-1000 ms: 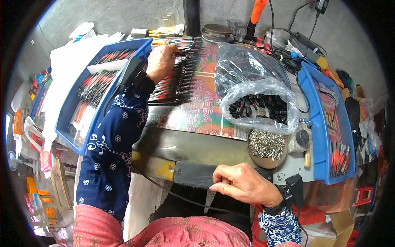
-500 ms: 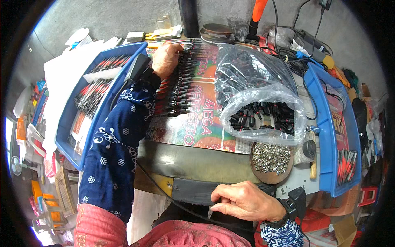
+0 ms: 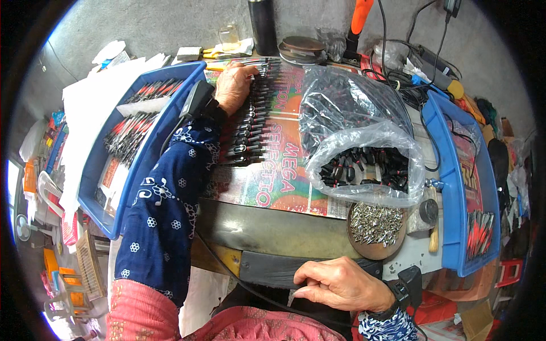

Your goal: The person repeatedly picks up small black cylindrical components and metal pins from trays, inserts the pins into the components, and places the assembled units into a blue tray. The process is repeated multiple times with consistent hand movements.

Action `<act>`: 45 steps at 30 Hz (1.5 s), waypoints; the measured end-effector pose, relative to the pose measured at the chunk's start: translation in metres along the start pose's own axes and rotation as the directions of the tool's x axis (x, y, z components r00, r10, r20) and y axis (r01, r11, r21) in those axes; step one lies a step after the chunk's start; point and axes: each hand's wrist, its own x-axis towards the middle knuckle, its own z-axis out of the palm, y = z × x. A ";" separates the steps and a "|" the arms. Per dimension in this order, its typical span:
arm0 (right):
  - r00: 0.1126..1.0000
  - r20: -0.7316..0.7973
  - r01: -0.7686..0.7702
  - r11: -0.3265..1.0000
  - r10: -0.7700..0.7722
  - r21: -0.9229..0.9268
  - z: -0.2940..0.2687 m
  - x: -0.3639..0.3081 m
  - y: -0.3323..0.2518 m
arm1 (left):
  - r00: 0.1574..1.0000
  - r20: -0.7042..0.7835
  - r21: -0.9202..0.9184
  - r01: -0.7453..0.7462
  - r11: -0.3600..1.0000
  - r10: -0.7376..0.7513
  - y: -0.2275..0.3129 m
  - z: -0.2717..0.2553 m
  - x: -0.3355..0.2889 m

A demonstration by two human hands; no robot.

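My left hand (image 3: 234,88) reaches to the far end of a row of slim black pieces (image 3: 248,133), some with red parts and silver discs. Its fingers are curled together at the row's end; whatever is between them is hidden. Close to the table's front edge, my right hand (image 3: 341,284) hovers with fingers bent and thumb against the index finger. Anything in that pinch is too small to make out. Right of the row, an open clear plastic bag (image 3: 355,102) holds many black parts with red bands. In front of it, a round brown dish (image 3: 364,250) carries small silver metal pieces.
Blue trays with red-and-black slim pieces stand at left (image 3: 170,111) and right (image 3: 450,187). Behind are a black cylinder (image 3: 262,28), a round stack (image 3: 301,50) and an orange-handled tool (image 3: 360,17). Cables (image 3: 424,85) tangle at the back right.
The whole view has shifted slightly, so everything sits a little lower in it. My left hand stays at the far end of the row, and my right hand keeps its bent pose.
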 end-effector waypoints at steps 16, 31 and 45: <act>0.993 -0.074 -0.093 0.994 0.089 -0.052 0.007 -0.003 -0.011 | 0.995 0.009 -0.034 0.104 0.994 -0.104 0.014 -0.056 -0.013; 0.949 -0.299 -0.171 0.958 0.099 -0.228 0.023 -0.017 -0.049 | 0.983 -0.041 0.054 0.179 0.982 -0.176 0.023 -0.215 -0.081; 0.788 -0.603 -0.333 0.911 0.126 -0.244 -0.022 -0.049 -0.079 | 0.904 0.131 0.116 0.395 0.911 -0.408 -0.060 -0.225 -0.132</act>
